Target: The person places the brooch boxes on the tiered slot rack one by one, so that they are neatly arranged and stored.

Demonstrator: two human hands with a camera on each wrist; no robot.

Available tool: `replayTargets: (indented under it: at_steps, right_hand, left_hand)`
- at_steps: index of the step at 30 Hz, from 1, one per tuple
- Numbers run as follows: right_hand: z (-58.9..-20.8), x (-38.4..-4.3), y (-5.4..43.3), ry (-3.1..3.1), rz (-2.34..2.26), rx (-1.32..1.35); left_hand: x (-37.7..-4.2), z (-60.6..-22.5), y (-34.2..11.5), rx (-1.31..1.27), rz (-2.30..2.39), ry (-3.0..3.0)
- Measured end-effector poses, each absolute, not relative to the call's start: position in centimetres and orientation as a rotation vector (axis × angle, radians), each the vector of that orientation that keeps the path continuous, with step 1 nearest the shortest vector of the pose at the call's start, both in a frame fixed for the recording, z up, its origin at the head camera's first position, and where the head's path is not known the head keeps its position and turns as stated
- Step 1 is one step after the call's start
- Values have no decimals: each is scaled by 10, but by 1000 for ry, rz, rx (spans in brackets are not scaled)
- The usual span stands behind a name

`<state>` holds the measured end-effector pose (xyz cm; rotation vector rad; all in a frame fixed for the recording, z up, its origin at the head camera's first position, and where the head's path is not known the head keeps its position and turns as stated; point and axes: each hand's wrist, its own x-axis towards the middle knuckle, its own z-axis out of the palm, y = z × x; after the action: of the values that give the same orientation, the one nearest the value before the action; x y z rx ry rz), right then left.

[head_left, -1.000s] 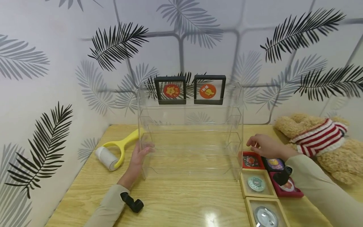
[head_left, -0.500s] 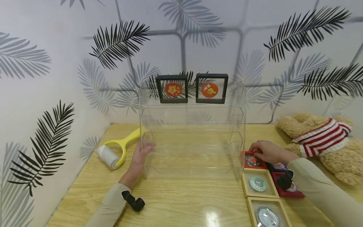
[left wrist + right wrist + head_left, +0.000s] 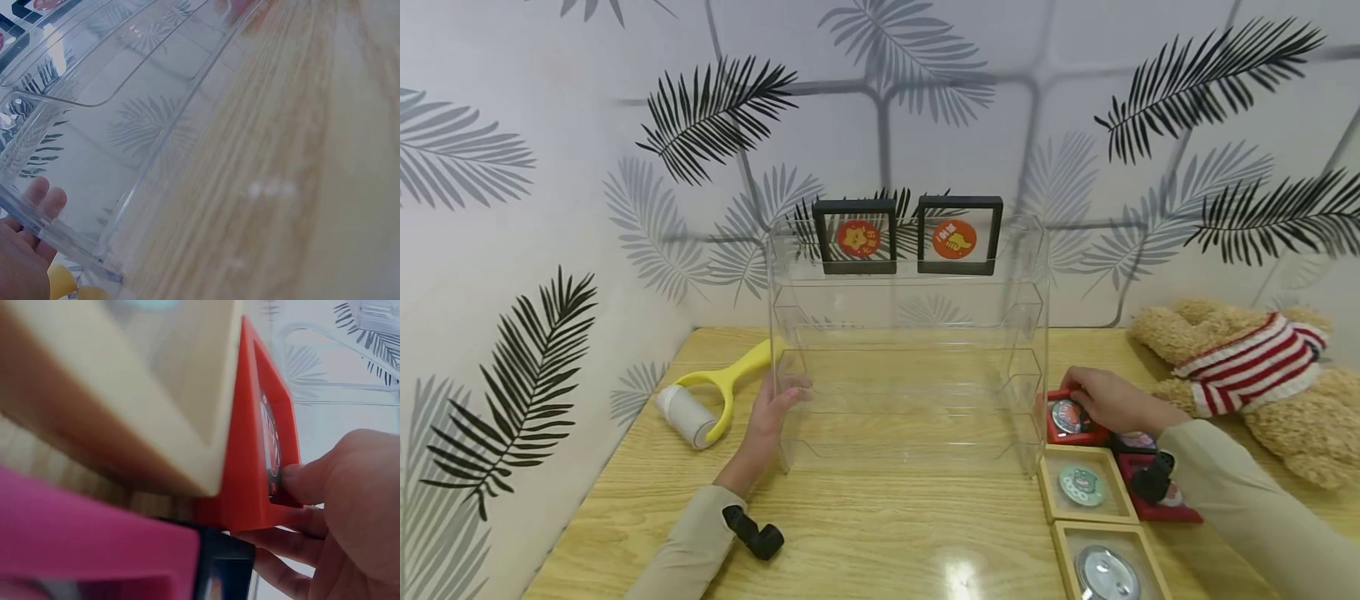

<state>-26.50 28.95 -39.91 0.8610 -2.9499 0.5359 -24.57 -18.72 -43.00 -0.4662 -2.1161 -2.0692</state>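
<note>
Red frame [image 3: 1067, 421] pinched at its far-right corner by the right hand [image 3: 1116, 402], the nearer one. Rack [image 3: 908, 347] just left of it; left hand [image 3: 766, 417] grips rack's left side.

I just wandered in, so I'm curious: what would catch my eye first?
Probably the two black frames with red discs, high on the clear tiered rack in the middle. Next, perhaps the plush toy in its striped top, lying at the right. Then the right hand, pinching a red frame beside the rack.
</note>
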Motion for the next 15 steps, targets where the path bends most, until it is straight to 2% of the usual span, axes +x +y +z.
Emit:
replayTargets:
  at_steps: [15]
  right_hand:
    - [-375, -265, 302, -2859, 674, 783]
  left_hand:
    - [-242, -428, -187, -433, -2036, -2178]
